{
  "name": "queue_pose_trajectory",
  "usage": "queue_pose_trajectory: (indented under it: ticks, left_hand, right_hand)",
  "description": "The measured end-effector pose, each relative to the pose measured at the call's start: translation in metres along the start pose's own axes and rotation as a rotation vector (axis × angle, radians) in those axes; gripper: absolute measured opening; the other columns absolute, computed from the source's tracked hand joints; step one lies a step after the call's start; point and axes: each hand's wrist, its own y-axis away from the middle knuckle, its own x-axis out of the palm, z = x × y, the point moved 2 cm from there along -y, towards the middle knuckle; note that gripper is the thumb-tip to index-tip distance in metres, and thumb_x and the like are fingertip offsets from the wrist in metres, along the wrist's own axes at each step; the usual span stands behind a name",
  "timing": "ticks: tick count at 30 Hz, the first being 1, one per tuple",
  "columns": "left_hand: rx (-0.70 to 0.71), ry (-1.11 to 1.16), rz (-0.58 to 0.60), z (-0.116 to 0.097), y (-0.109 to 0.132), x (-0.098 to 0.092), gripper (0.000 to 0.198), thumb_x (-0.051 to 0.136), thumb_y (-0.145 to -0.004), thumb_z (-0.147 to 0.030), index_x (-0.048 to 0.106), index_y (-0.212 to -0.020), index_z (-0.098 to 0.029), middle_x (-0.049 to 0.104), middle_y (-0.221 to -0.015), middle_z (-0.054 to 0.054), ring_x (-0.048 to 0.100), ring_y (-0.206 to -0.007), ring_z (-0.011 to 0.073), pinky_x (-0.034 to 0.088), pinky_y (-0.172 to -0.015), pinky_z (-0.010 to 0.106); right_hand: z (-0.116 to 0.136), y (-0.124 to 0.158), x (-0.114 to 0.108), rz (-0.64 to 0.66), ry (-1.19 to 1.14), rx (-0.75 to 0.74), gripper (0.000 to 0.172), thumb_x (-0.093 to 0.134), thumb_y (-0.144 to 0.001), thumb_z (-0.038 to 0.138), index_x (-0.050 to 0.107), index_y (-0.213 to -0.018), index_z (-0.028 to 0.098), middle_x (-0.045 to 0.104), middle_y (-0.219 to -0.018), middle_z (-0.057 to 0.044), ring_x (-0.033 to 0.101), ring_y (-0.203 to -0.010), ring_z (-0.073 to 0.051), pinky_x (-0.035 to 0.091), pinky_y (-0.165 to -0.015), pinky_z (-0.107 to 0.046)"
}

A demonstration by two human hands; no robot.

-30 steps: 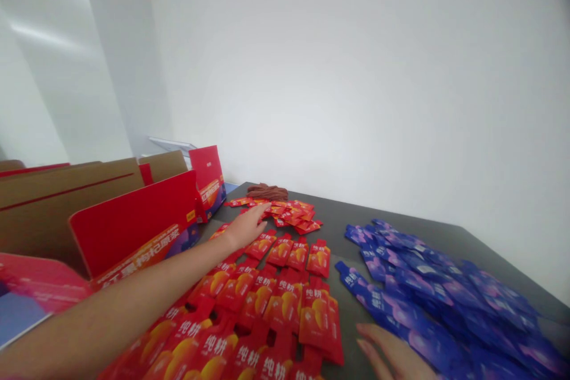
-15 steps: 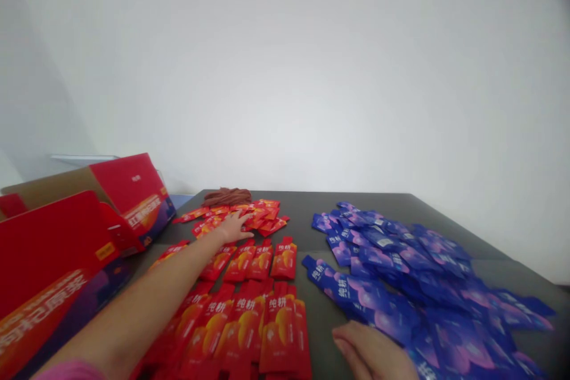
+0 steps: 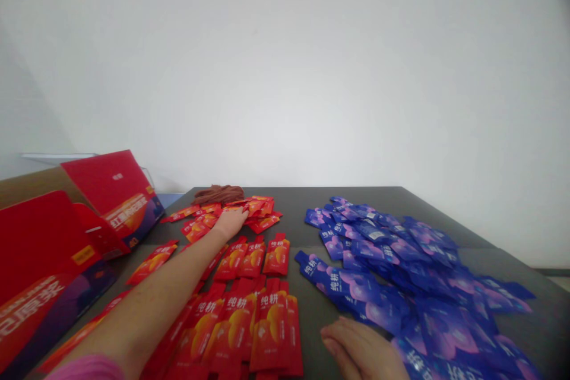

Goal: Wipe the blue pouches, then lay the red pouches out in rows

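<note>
My left hand reaches far across the table to a loose pile of red pouches with orange fruit prints. Its fingers are drawn together on a red pouch there, and the fingertips are partly hidden. Beneath and beside the forearm lie rows of more red pouches, fairly neatly laid. My right hand rests low at the front, left of a big heap of blue-purple pouches. That hand's fingers are curled together, and nothing shows in them.
Red cardboard boxes with flaps up stand along the left side. A bundle of brown cord or cloth lies at the far left of the dark table. Behind the table rises a white wall.
The spread fingers of my left hand have closed in on the red pouches. The view has shifted slightly right; my right hand keeps much the same pose.
</note>
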Motion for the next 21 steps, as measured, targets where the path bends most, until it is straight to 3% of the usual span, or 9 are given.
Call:
queue_pose_trajectory:
  ticks: [6,12,16,19,21]
  left_hand:
    - [-0.008,0.067,-0.124,0.001,0.001,-0.023,0.033,0.057,-0.094,-0.032,0.057,-0.124,-0.018,0.057,-0.131,0.010,0.059,-0.114,0.0244,0.050,-0.096,0.048]
    - [-0.114,0.125,-0.268,0.002,0.016,-0.061,0.031,0.057,-0.094,-0.035,0.060,-0.119,-0.016,0.062,-0.123,0.010,0.062,-0.108,0.0231,0.052,-0.093,0.047]
    - [-0.137,0.151,-0.340,-0.015,0.039,-0.089,0.028,0.055,-0.096,-0.034,0.062,-0.113,-0.014,0.066,-0.113,0.009,0.065,-0.103,0.0218,0.053,-0.091,0.046]
    - [-0.049,0.182,-0.366,-0.045,0.062,-0.108,0.029,0.047,-0.099,-0.032,0.063,-0.114,-0.013,0.068,-0.115,0.011,0.065,-0.107,0.0224,0.050,-0.097,0.046]
    - [0.054,0.209,-0.365,-0.072,0.080,-0.119,0.033,0.040,-0.101,-0.031,0.063,-0.117,-0.013,0.067,-0.120,0.013,0.063,-0.113,0.0235,0.047,-0.102,0.043]
  right_hand:
    - [0.003,-0.004,-0.002,0.025,-0.079,0.068,0.016,0.052,-0.094,0.026,0.068,-0.095,0.025,0.076,-0.080,0.000,0.073,-0.073,-0.013,0.056,-0.068,-0.017]
    - [0.004,-0.001,0.000,0.054,-0.144,0.136,0.017,0.052,-0.094,0.029,0.069,-0.097,0.025,0.077,-0.086,-0.001,0.073,-0.078,-0.015,0.056,-0.073,-0.021]
    - [0.002,0.000,0.005,0.035,-0.392,0.435,0.022,0.054,-0.091,0.038,0.073,-0.093,0.026,0.077,-0.093,-0.003,0.072,-0.085,-0.021,0.055,-0.076,-0.029]
    - [-0.001,-0.003,0.012,-0.030,-0.751,0.769,0.026,0.067,-0.080,0.047,0.075,-0.090,0.025,0.076,-0.096,-0.007,0.069,-0.094,-0.027,0.051,-0.088,-0.039]
    - [-0.002,-0.006,0.013,-0.055,-0.937,0.902,0.038,0.071,-0.074,0.055,0.074,-0.096,0.024,0.075,-0.100,-0.008,0.069,-0.093,-0.028,0.051,-0.090,-0.042]
